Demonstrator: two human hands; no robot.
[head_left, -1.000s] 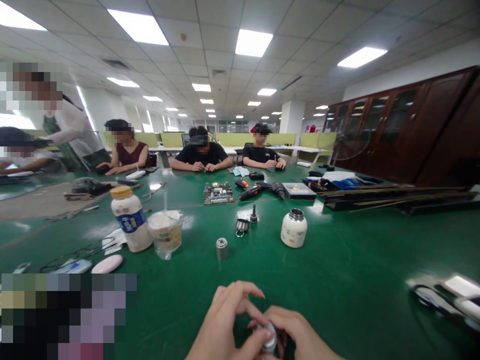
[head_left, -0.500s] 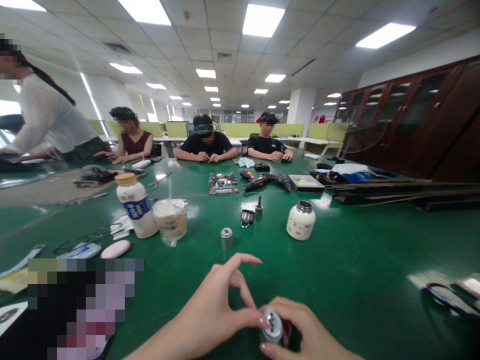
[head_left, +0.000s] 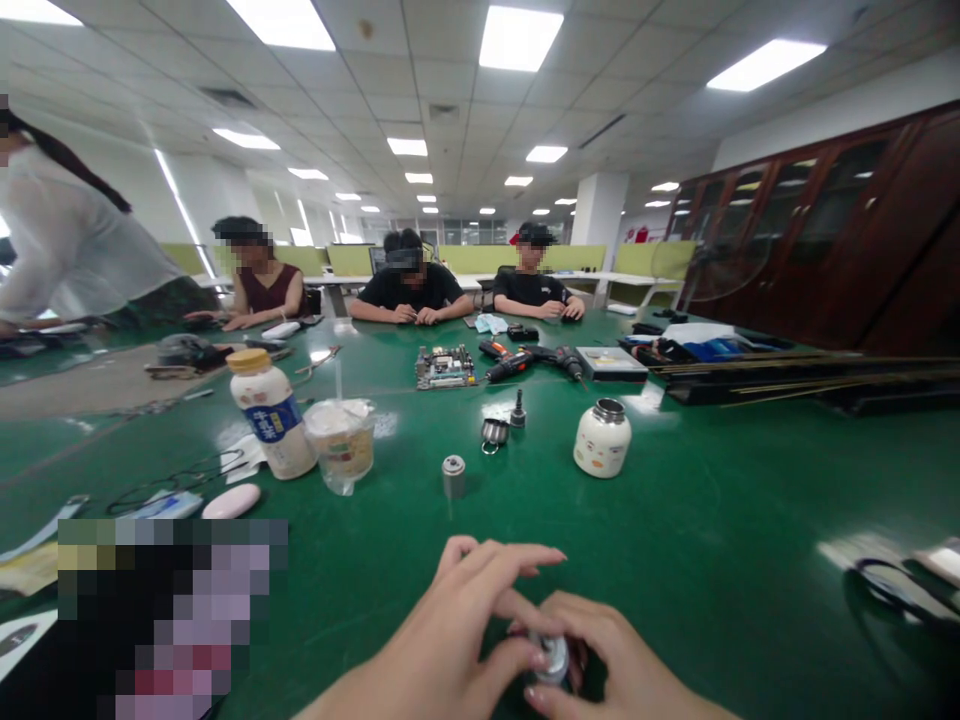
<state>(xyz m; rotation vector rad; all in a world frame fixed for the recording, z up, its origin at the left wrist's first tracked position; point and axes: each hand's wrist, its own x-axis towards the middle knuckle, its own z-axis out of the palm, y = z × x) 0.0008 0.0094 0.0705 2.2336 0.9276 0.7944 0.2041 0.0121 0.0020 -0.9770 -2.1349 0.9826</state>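
Observation:
Near the bottom edge, my right hand [head_left: 611, 650] is wrapped around a small silver metal cylinder [head_left: 555, 660] with a round top, held above the green table. The thumb and index finger of my left hand [head_left: 469, 625] close on that cylinder's top, while its other fingers stretch forward. Fingers cover most of the piece, so the details of its top are hard to make out. A similar metal cylinder [head_left: 453, 480] stands upright just ahead of my hands. Beyond it lie a small round metal part with a loop [head_left: 493, 434] and a dark stepped fitting [head_left: 517, 412].
A white jar [head_left: 602, 440] stands open to the right. On the left are a milk bottle [head_left: 271, 420], a plastic-wrapped cup [head_left: 341, 440] and a pink oval object [head_left: 231, 501]. Farther back lie a circuit board [head_left: 448, 367] and power drills [head_left: 536, 362]. Several people are around the table.
My left index finger has come down onto the cylinder's top, which it stood off from before. The left hand has shifted right. My right hand keeps its grip.

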